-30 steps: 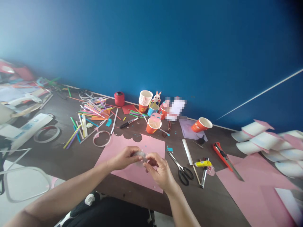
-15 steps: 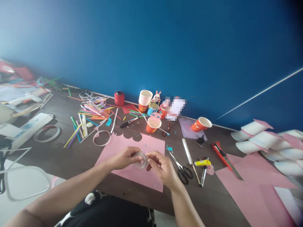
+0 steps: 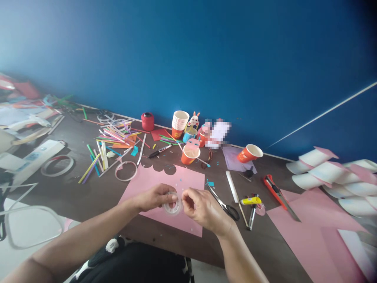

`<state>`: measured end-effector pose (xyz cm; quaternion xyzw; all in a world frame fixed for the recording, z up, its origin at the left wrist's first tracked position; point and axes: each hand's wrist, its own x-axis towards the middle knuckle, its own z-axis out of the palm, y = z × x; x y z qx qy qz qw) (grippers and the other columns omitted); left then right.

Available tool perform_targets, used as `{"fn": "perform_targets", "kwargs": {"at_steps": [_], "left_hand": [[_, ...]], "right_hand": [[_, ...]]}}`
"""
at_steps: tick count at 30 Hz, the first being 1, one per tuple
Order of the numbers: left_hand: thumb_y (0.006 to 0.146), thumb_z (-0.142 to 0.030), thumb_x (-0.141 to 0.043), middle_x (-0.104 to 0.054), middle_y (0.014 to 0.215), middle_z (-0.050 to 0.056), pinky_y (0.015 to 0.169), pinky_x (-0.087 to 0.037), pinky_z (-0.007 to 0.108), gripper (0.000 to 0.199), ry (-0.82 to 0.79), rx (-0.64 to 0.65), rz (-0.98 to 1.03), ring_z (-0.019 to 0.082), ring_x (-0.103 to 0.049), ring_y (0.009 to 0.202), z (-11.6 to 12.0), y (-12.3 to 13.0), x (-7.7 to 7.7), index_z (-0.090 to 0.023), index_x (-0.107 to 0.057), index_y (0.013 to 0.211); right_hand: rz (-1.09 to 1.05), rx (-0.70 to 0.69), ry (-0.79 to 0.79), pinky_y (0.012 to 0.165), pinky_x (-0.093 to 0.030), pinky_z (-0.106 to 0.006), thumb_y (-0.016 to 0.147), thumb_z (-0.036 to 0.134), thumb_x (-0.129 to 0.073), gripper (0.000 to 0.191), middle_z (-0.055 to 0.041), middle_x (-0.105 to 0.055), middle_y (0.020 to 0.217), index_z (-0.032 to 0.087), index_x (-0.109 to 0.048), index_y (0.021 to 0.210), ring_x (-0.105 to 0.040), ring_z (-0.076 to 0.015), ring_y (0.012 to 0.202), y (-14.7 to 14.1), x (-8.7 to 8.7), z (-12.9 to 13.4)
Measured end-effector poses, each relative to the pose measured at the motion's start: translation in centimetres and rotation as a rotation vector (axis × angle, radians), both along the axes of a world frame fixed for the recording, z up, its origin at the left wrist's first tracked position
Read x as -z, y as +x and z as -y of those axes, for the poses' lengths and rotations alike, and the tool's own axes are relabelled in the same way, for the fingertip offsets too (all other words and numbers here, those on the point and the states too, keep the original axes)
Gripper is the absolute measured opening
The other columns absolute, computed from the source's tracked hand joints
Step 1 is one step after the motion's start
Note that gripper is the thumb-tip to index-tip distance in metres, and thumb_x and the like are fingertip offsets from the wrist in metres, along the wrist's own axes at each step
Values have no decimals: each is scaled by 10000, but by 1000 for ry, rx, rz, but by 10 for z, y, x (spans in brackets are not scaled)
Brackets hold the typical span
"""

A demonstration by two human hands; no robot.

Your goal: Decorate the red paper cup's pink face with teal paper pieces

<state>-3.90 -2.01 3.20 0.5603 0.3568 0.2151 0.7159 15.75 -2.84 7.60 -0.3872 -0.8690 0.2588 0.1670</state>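
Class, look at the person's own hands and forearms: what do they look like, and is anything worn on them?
The left hand and right hand are ungloved; no ring, watch or bracelet can be made out. No sleeve shows on either visible forearm.

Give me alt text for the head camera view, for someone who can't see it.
A left hand holds a roll of clear tape over pink paper on a dark table; the right hand, fingertips pinched, is just beside it. Around them lie scissors, a red cutter and colourful strips, with paper cups near a blue wall.
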Motion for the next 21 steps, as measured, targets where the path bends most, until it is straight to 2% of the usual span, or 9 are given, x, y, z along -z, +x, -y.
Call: {"fn": "perform_targets", "kwargs": {"at_steps": [5,10,14,17,21], "left_hand": [[765,-430,-537,-516,619,-2,502,-309,185,332,-62,46,46,65,-424,537,2,-2,2,-99,-548,757],[761,-419,-550,-520,624,3,511,-320,187,327,-105,87,96,68,-442,544,2,-2,3,-93,-554,766],[762,-417,-549,-498,615,-4,501,-313,187,323,-95,36,119,64,-422,531,1,-2,4,-95,-543,778],[771,-422,-533,-480,615,-10,500,-309,187,327,-79,14,128,63,-412,534,-1,-2,3,-96,-541,793],[772,-416,-533,-503,636,0,516,-321,190,327,-40,39,93,71,-433,560,-2,-2,0,-92,-551,812]], "right_hand": [[-18,-30,35,513,-303,-188,738,106,-426,75,43,-455,583,179,-422,721,-409,-70,506,-4,2,2],[-125,-3,-49,505,-308,-179,677,80,-441,104,52,-427,572,180,-411,689,-386,-62,500,-5,8,4],[-276,93,-176,529,-355,-168,739,121,-451,63,39,-475,603,176,-451,709,-446,-67,539,-2,12,7],[-319,129,-251,550,-385,-169,790,176,-461,59,28,-521,636,172,-510,822,-485,-73,562,1,13,9],[-269,129,-235,542,-377,-173,796,184,-466,63,27,-527,629,175,-524,820,-484,-76,553,2,10,9]]}}
